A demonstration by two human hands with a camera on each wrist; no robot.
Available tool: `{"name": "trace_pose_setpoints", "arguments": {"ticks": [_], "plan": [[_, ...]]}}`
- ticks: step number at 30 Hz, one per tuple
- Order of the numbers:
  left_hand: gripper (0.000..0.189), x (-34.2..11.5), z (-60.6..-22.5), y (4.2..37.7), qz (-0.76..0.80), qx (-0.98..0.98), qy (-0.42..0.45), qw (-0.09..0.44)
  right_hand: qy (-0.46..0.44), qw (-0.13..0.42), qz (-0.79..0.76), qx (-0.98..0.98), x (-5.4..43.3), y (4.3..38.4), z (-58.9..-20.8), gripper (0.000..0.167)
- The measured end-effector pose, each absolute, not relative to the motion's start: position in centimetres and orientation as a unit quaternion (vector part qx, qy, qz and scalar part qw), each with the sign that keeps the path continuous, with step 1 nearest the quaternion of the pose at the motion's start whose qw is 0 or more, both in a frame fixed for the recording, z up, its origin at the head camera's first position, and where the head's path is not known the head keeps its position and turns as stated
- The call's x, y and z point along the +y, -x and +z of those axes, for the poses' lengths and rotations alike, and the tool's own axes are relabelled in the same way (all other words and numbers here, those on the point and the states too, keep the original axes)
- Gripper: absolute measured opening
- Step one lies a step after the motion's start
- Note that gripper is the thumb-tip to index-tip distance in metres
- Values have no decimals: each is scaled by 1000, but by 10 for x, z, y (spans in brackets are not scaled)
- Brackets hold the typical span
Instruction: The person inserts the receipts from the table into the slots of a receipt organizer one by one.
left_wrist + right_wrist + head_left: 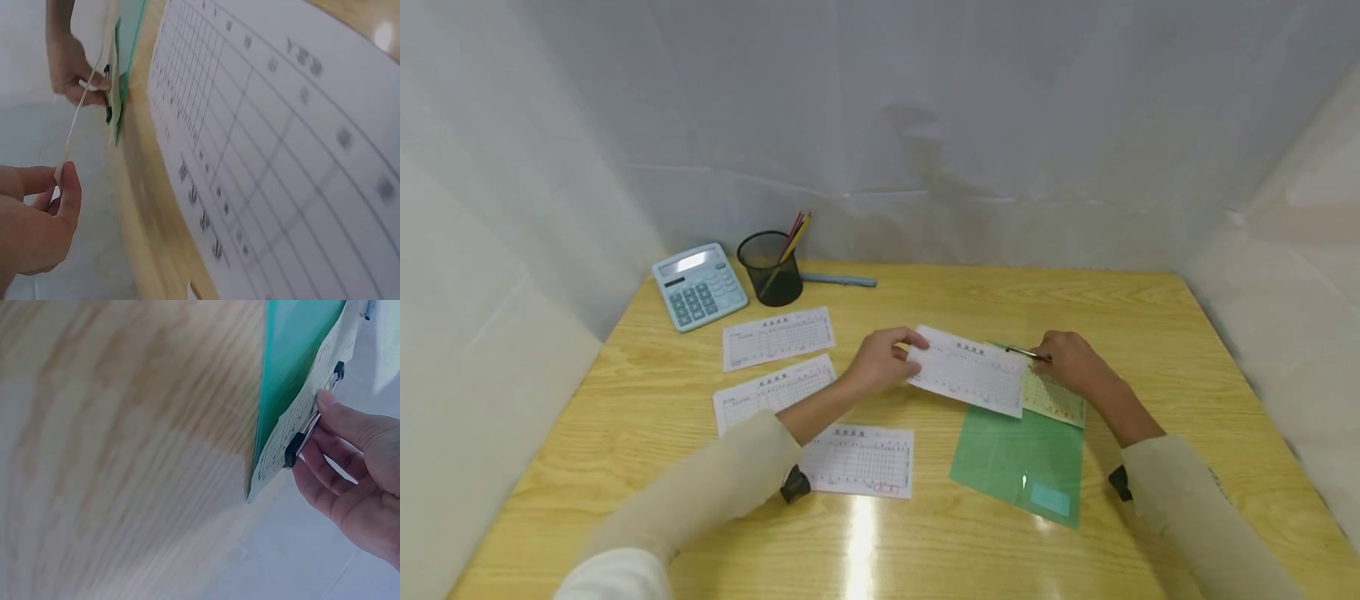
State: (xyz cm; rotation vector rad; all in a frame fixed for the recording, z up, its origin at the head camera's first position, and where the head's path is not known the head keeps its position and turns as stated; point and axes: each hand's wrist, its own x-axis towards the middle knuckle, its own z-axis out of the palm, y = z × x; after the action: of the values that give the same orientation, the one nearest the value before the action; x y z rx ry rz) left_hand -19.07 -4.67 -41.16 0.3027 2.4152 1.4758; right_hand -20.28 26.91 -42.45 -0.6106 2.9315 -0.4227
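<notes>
My left hand (883, 360) pinches the left end of a white printed form (968, 372) between thumb and fingers. The form is held tilted, its right end overlapping a green clipboard (1011, 458) in the head view. With thumb and fingers, my right hand (1072, 360) grips the metal clip (1028, 353) at the clipboard's top edge. A yellow printed slip (1056, 398) lies on the clipboard beneath that clip. In the right wrist view, the thumb presses on the clip (314, 425), which has black ends, and the fingers curl behind it.
Three more white forms, the upper (778, 337), the middle (775, 388) and the lower (868, 458), lie left on the wooden table (940, 542). Behind them are a blue calculator (700, 287), a black mesh pencil cup (778, 287) and a blue pen (842, 280).
</notes>
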Motion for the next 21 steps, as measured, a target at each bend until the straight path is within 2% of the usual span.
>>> {"name": "trace_pose_setpoints", "arguments": {"ticks": [9, 21], "plan": [[28, -6, -429, 183, 484, 847, -140, 168, 207, 59, -130, 968, 269, 205, -424, 25], [24, 28, -436, 187, 495, 847, -138, 138, 206, 52, -136, 968, 269, 204, -424, 25]]}}
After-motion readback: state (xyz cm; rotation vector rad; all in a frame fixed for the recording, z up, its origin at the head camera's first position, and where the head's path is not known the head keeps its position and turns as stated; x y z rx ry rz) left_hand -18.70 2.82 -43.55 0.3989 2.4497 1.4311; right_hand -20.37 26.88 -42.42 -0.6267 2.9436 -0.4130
